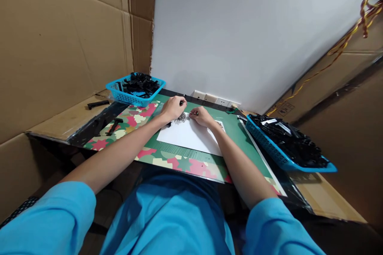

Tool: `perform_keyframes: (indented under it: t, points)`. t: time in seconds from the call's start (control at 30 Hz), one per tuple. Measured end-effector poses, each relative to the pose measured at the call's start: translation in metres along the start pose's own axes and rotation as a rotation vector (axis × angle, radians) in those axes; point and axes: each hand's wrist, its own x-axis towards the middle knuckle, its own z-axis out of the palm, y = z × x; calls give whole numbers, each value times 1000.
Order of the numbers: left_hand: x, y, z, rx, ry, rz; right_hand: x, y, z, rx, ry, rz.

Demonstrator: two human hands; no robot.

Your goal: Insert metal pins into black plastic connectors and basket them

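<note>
Over a white sheet (pixel 188 139), both my hands are close together. My left hand (pixel 174 108) is closed, fingers curled round a black plastic piece (pixel 181 103); most of that piece is hidden in the grip. To its right, my right hand (pixel 202 116) pinches something thin and small, too small to name. Between and below the hands lies a scatter of tiny dark metallic bits (pixel 180 119) on the sheet. More such bits lie at the sheet's right side, partly behind my right wrist.
A blue basket (pixel 128 99) of black plastic parts stands at the back left, another blue basket (pixel 269 149) at the right. Loose black pieces (pixel 114 126) lie on the patterned mat (pixel 167 161). Wall sockets (pixel 209 97) sit behind the table; cardboard walls (pixel 74 48) flank it.
</note>
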Motion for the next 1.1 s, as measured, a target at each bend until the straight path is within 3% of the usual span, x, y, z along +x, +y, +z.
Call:
perform_keyframes:
  t: [0.8, 1.1]
  points:
    - [0, 3, 3, 36, -18, 47, -8, -1, 1, 201, 16, 1]
    - [-2, 4, 2, 51, -27, 39, -11, -7, -2, 164, -23, -30]
